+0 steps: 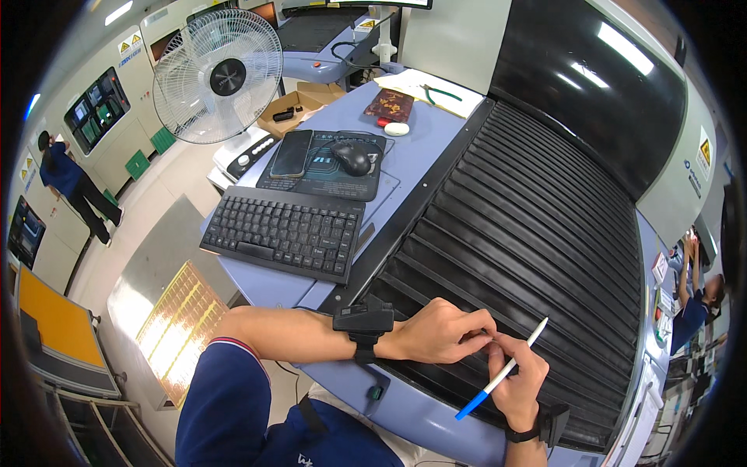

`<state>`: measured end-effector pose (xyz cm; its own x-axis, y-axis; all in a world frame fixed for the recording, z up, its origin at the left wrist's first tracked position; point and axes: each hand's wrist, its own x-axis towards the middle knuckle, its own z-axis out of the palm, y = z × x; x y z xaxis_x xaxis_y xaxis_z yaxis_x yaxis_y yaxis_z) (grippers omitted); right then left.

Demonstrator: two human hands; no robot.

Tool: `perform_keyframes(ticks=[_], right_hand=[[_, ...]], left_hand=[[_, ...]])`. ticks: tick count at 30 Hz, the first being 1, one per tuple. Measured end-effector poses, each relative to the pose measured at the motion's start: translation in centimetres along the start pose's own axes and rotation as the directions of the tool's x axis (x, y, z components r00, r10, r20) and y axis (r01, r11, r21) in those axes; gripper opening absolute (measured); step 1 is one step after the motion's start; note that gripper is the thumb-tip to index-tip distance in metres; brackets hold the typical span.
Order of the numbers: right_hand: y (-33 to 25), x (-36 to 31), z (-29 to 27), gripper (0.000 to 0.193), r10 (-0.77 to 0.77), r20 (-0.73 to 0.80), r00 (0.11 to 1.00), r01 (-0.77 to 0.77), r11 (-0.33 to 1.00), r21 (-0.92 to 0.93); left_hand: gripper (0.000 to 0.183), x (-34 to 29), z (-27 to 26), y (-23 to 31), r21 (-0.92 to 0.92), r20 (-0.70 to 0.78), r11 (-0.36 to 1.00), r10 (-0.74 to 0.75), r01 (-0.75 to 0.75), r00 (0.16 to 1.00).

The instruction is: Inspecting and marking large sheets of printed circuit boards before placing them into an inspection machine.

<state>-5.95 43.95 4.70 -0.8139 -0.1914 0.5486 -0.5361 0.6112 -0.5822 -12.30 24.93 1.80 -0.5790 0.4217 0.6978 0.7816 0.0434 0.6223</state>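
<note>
Right hand: pen held over near edge of bellows.
Left hand: curled narrow, fingertips met by right's; contents cannot be told.
Open room: found toward bellows' far edge.

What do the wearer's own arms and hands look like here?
Both the left hand and right hand are ungloved. Each wrist carries a boxy black device on a black strap. The left arm's short navy sleeve has red-and-white trim; no right sleeve shows.
</note>
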Motion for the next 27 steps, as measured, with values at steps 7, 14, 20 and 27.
perform_keyframes(ticks=[7, 14, 20, 27], right_hand=[[0.17, -0.03, 0.33, 0.021, -0.01, -0.033, 0.999, 0.011, 1.0, 0.023], [0.09, -0.06, 0.13, 0.021, 0.0, -0.015, 1.0, 0.0, 1.0, 0.012], [0.42, -0.08, 0.15, 0.019, -0.003, -0.005, 1.0, 0.003, 1.0, 0.015], [-0.34, 0.25, 0.27, 0.017, 0.012, -0.033, 0.999, -0.01, 0.998, 0.066]], left_hand=[[0.013, 0.32, 0.01, 0.33, -0.007, -0.017, 1.0, -0.013, 0.013, 1.0], [0.013, 0.15, -0.18, 0.34, 0.011, 0.031, 0.999, -0.034, 0.033, 0.999], [0.014, 0.08, 0.1, 0.07, -0.031, 0.015, 0.998, -0.045, 0.046, 0.999], [0.014, 0.21, 0.09, 0.17, -0.013, -0.036, 0.999, -0.042, 0.041, 0.998]])
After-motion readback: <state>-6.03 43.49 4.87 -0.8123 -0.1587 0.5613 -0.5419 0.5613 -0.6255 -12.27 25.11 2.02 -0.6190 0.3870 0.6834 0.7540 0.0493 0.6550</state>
